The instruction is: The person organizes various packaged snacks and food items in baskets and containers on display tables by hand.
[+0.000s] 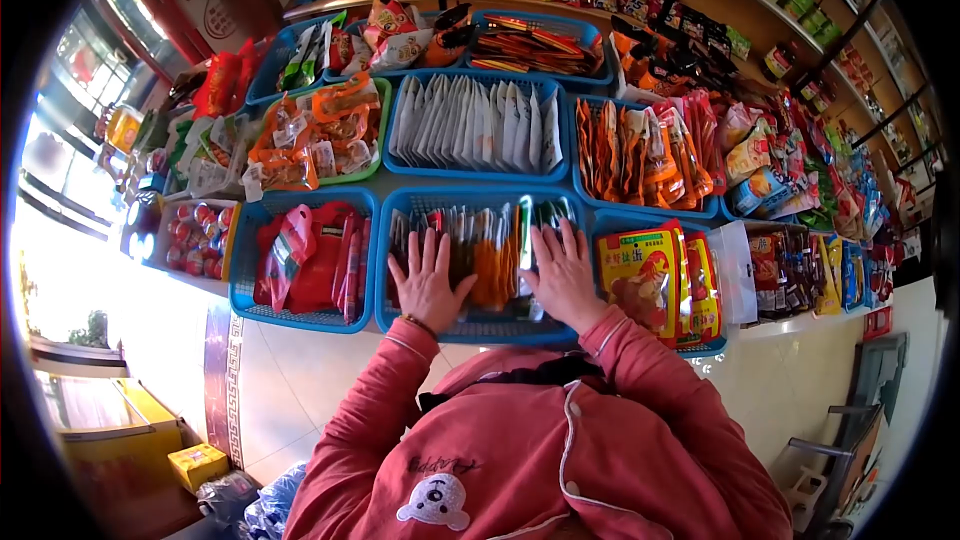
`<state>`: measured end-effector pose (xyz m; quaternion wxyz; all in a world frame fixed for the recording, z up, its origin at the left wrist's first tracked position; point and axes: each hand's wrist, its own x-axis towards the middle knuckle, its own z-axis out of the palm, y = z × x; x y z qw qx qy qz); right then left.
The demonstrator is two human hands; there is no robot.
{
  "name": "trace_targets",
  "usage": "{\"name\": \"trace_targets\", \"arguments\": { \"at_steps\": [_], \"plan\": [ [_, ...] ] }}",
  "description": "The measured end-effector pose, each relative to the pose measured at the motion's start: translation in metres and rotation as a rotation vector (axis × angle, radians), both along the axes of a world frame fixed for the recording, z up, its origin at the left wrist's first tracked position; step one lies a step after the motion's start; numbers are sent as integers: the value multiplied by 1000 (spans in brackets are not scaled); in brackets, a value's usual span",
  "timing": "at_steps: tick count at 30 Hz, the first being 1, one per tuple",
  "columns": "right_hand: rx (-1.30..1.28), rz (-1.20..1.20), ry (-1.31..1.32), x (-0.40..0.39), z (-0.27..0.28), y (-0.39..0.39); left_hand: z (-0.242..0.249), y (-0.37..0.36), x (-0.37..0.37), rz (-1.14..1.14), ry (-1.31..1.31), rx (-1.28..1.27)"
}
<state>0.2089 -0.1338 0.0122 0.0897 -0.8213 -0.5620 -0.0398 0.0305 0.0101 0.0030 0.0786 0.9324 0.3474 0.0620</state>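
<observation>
Both my hands are over the blue basket at the front middle, which holds a row of upright snack packets. My left hand lies on the left end of the row, fingers spread and pointing away from me. On the right end rests my right hand, its fingers also apart, beside green-and-white packets. Orange-brown packets show between the two hands. Neither hand is closed around a packet. The packets under my palms are hidden.
To the left stands a blue basket of red packets; to the right, yellow-and-red bags. Behind are baskets of white packets, orange packets and wrapped snacks. Shelves line the back. A yellow box sits on the floor.
</observation>
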Motion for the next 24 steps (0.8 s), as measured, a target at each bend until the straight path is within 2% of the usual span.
{"name": "trace_targets", "arguments": {
  "at_steps": [10,12,19,24],
  "plan": [
    [93,68,188,16,19,3,5,2,4,-7,-49,-8],
    [40,104,8,7,5,0,-1,3,6,-16,-102,35],
    [-28,111,-8,9,-5,-2,0,2,8,15,-90,-56],
    [55,162,136,18,1,-5,26,0,-9,-9,-328,-158]
  ]
}}
